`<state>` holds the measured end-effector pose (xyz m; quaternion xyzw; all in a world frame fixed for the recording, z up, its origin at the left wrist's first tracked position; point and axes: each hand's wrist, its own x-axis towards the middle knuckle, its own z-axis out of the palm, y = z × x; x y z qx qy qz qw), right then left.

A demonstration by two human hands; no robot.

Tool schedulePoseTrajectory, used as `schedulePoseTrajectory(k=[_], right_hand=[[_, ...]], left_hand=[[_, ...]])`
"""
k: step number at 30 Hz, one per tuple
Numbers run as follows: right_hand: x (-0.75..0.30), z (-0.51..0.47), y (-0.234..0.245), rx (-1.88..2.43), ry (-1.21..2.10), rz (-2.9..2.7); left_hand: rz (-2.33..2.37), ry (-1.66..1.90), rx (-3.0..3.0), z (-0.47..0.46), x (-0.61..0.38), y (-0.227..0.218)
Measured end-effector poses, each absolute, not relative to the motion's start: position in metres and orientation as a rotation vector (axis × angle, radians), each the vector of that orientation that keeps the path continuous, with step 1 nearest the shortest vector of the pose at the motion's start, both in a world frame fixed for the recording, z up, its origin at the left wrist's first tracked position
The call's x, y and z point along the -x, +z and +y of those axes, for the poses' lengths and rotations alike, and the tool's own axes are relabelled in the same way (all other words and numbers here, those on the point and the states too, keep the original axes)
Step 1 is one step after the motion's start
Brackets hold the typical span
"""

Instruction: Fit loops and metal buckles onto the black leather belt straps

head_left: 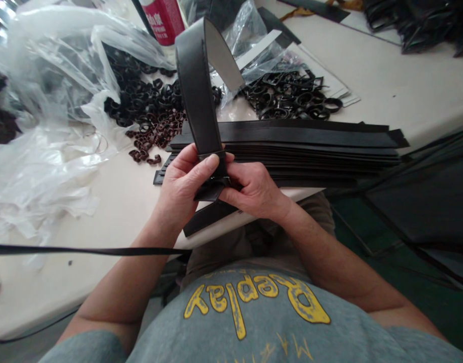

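Observation:
A black belt (197,85) rises in a loop from between my hands, its pale grey underside showing on the right. My left hand (186,179) grips it from the left, thumb pressed on the narrow belt loop across the strap. From the right, my right hand (252,189) pinches the lower end, where the strap folds and a dark buckle partly shows. Fingers hide most of that part. Just behind my hands lies a stack of black belt straps (303,138).
Black belt loops (140,101) and brown ones (155,133) lie heaped at the left. Black buckles (287,96) are piled behind the straps. Clear plastic bags (65,65) cover the left of the table (401,80). A red can (165,20) stands at the back.

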<state>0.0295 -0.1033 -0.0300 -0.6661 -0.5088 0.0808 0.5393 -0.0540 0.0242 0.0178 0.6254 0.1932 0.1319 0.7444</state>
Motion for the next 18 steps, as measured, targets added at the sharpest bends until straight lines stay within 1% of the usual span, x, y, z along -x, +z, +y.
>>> schedulePoseTrajectory(k=[18], right_hand=[[-0.0285,-0.1037,-0.0305,1.542,0.176,-1.194]], left_hand=[[0.431,0.28,-1.369,0.0239,0.0546,0.0197]])
